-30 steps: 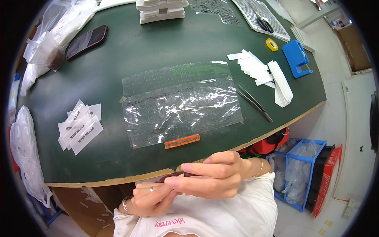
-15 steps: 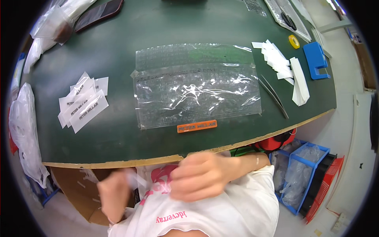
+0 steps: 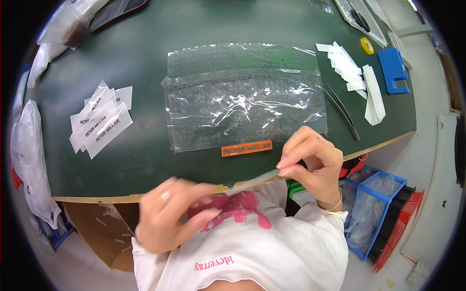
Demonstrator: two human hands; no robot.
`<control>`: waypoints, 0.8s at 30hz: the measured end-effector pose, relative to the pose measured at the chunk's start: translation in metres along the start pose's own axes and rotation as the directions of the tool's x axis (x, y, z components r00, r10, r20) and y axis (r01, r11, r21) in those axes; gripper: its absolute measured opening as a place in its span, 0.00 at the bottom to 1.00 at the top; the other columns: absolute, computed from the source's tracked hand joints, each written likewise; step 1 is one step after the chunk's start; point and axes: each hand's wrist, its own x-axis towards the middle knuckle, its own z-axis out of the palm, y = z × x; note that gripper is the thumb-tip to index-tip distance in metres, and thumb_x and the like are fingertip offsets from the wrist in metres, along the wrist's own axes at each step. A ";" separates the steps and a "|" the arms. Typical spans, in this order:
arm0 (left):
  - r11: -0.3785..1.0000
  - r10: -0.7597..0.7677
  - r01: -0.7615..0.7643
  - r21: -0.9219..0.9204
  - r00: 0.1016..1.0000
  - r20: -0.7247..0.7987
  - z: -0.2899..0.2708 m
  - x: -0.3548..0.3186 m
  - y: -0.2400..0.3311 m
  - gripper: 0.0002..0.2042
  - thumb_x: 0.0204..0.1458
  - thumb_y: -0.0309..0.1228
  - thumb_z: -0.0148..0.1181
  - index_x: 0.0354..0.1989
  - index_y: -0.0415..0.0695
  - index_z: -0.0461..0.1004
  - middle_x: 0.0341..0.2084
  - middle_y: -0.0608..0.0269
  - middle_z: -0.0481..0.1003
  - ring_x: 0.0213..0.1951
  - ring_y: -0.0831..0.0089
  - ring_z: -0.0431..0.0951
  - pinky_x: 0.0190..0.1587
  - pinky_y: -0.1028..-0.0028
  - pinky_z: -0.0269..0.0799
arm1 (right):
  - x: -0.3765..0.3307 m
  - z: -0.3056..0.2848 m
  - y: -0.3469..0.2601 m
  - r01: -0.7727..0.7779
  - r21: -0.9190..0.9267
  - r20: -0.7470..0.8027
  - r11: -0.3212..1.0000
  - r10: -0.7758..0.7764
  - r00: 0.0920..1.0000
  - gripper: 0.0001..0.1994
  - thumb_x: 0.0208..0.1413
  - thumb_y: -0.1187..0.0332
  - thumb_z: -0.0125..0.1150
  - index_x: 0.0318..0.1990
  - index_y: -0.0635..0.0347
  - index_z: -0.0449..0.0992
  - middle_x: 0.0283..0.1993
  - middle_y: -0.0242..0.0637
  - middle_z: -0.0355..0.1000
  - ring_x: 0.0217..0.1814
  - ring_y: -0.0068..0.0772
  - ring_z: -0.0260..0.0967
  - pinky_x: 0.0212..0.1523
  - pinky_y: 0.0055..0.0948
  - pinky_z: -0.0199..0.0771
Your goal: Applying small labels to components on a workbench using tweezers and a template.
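**Hands pulling a thin strip at the table edge**

Both hands are working just below the near edge of the green table (image 3: 145, 39), over the person's white shirt. Right hand (image 3: 310, 162) is pinching one end of a thin pale strip (image 3: 252, 182) between thumb and fingertips, fingers curled closed around it. Left hand (image 3: 172, 211) is sitting lower and blurred — its fingers are partly curled toward the strip's other end, but whether it is actually gripping that end cannot be told. The strip is running slantwise between the two hands, apart from the tabletop.

On the table, just beyond the hands, an orange label (image 3: 246, 148) is lying flat, touching the near edge of a clear plastic sheet (image 3: 242, 106). A pile of white paper labels (image 3: 99, 121) is lying well to the left. To the right, tweezers (image 3: 342, 111) are resting beside a stack of white backing strips (image 3: 357, 77), with a blue holder (image 3: 393, 70) and a yellow tape roll (image 3: 367, 45) farther out.
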 end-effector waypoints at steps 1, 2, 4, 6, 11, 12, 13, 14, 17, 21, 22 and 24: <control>0.998 0.062 -0.062 -0.017 0.998 -0.023 0.009 0.015 0.002 0.07 0.43 0.22 0.67 0.32 0.38 0.78 0.20 0.64 0.73 0.20 0.69 0.70 0.24 0.73 0.65 | 0.001 0.001 -0.001 -0.010 -0.004 -0.004 1.000 0.010 1.000 0.08 0.44 0.80 0.72 0.31 0.65 0.77 0.30 0.37 0.72 0.30 0.25 0.68 0.31 0.21 0.66; 0.995 0.102 -0.102 -0.002 0.993 -0.058 0.018 0.027 0.002 0.04 0.45 0.20 0.63 0.28 0.38 0.75 0.19 0.63 0.71 0.21 0.68 0.68 0.23 0.72 0.62 | 0.002 0.002 -0.001 -0.044 -0.033 -0.034 0.998 0.043 0.998 0.08 0.45 0.81 0.71 0.31 0.65 0.77 0.31 0.36 0.72 0.30 0.23 0.67 0.30 0.20 0.65; 0.990 0.139 -0.139 0.010 0.987 -0.083 0.027 0.040 0.003 0.03 0.46 0.18 0.60 0.24 0.38 0.72 0.18 0.62 0.69 0.21 0.66 0.66 0.22 0.71 0.58 | 0.003 0.006 0.000 -0.123 -0.081 -0.101 0.989 0.115 0.988 0.08 0.46 0.82 0.70 0.31 0.66 0.76 0.31 0.35 0.70 0.29 0.20 0.65 0.28 0.18 0.63; 0.968 0.155 -0.119 0.221 0.976 -0.151 0.031 0.045 0.001 0.08 0.46 0.17 0.60 0.22 0.39 0.68 0.17 0.61 0.66 0.21 0.64 0.64 0.23 0.70 0.59 | 0.004 0.011 0.003 -0.122 -0.160 -0.122 0.980 0.103 0.987 0.08 0.46 0.81 0.71 0.32 0.65 0.76 0.31 0.35 0.70 0.27 0.19 0.64 0.25 0.18 0.62; 0.874 0.201 -0.065 0.482 0.951 -0.235 0.045 0.052 -0.001 0.10 0.46 0.17 0.60 0.21 0.39 0.63 0.17 0.59 0.63 0.21 0.61 0.62 0.24 0.66 0.60 | 0.004 0.020 0.009 -0.073 -0.465 -0.142 0.882 0.006 0.990 0.08 0.48 0.78 0.71 0.33 0.64 0.76 0.32 0.35 0.69 0.23 0.20 0.63 0.21 0.20 0.62; 0.876 0.202 -0.061 0.478 0.947 -0.250 0.047 0.052 -0.002 0.10 0.46 0.17 0.60 0.21 0.39 0.63 0.17 0.59 0.63 0.21 0.61 0.62 0.24 0.66 0.60 | 0.005 0.021 0.008 -0.056 -0.526 -0.146 0.849 -0.025 0.989 0.08 0.48 0.77 0.71 0.34 0.64 0.76 0.32 0.35 0.69 0.24 0.22 0.63 0.22 0.21 0.63; 0.874 0.200 -0.059 0.483 0.948 -0.246 0.048 0.051 -0.003 0.10 0.46 0.16 0.60 0.21 0.39 0.64 0.17 0.59 0.63 0.21 0.61 0.62 0.24 0.65 0.60 | 0.005 0.024 0.006 -0.049 -0.535 -0.130 0.843 -0.025 0.991 0.08 0.48 0.77 0.71 0.34 0.64 0.76 0.32 0.35 0.69 0.24 0.22 0.63 0.22 0.21 0.63; 0.871 0.198 -0.057 0.488 0.950 -0.242 0.048 0.050 -0.004 0.10 0.46 0.16 0.60 0.22 0.39 0.64 0.17 0.59 0.62 0.21 0.61 0.62 0.24 0.65 0.60 | 0.006 0.023 0.003 -0.094 -0.530 -0.192 0.843 -0.011 0.981 0.09 0.48 0.77 0.71 0.35 0.65 0.76 0.32 0.35 0.68 0.25 0.23 0.64 0.23 0.22 0.64; 0.864 0.220 -0.084 0.497 0.950 -0.221 0.045 0.047 -0.007 0.09 0.44 0.17 0.61 0.22 0.39 0.65 0.17 0.60 0.62 0.21 0.62 0.62 0.24 0.66 0.60 | 0.006 0.006 -0.007 -0.238 -0.629 -0.375 0.740 -0.020 0.927 0.11 0.49 0.76 0.70 0.39 0.66 0.76 0.34 0.37 0.69 0.31 0.31 0.67 0.30 0.28 0.69; 0.889 0.240 -0.137 0.437 0.952 -0.190 0.036 0.043 -0.007 0.09 0.42 0.17 0.61 0.21 0.40 0.66 0.16 0.61 0.63 0.21 0.64 0.62 0.23 0.69 0.60 | 0.004 -0.081 -0.002 -0.242 -0.951 -0.297 0.192 -0.355 0.886 0.13 0.54 0.74 0.65 0.47 0.67 0.76 0.45 0.43 0.74 0.44 0.44 0.73 0.43 0.35 0.73; 0.920 0.217 -0.134 0.369 0.957 -0.195 0.033 0.041 -0.005 0.09 0.43 0.16 0.59 0.20 0.40 0.65 0.16 0.61 0.63 0.21 0.64 0.63 0.23 0.68 0.59 | 0.001 -0.099 0.006 -0.337 -0.936 -0.352 0.105 -0.338 0.873 0.12 0.57 0.74 0.62 0.48 0.66 0.76 0.50 0.44 0.74 0.49 0.46 0.73 0.47 0.36 0.73; 0.945 0.195 -0.130 0.300 0.960 -0.199 0.029 0.036 -0.002 0.09 0.44 0.15 0.58 0.20 0.39 0.65 0.16 0.60 0.63 0.21 0.64 0.63 0.23 0.67 0.58 | -0.014 -0.123 0.020 -0.425 -0.905 -0.406 0.016 -0.327 0.853 0.12 0.59 0.73 0.59 0.50 0.65 0.76 0.54 0.45 0.74 0.53 0.49 0.73 0.51 0.37 0.73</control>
